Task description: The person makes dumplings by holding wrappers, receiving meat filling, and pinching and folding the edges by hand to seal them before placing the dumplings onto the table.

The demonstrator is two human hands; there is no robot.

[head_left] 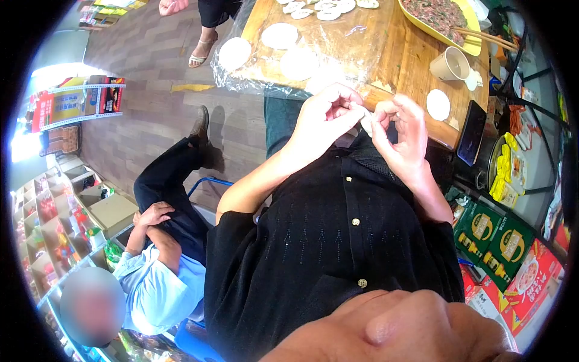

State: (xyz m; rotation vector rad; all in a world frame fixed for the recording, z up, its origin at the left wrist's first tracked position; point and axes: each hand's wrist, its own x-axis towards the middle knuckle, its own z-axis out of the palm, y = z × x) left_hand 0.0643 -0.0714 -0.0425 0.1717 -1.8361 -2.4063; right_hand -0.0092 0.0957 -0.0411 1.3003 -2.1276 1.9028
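Left hand (330, 120) and right hand (401, 130) pinch white dough (366, 124) together beside the wooden table (395, 60).

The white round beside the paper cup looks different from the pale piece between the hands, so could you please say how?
The white round lies flat on the table; the pale piece is held between the left hand and right hand. The white round shows whole; the pale piece is mostly hidden. Both look pale.
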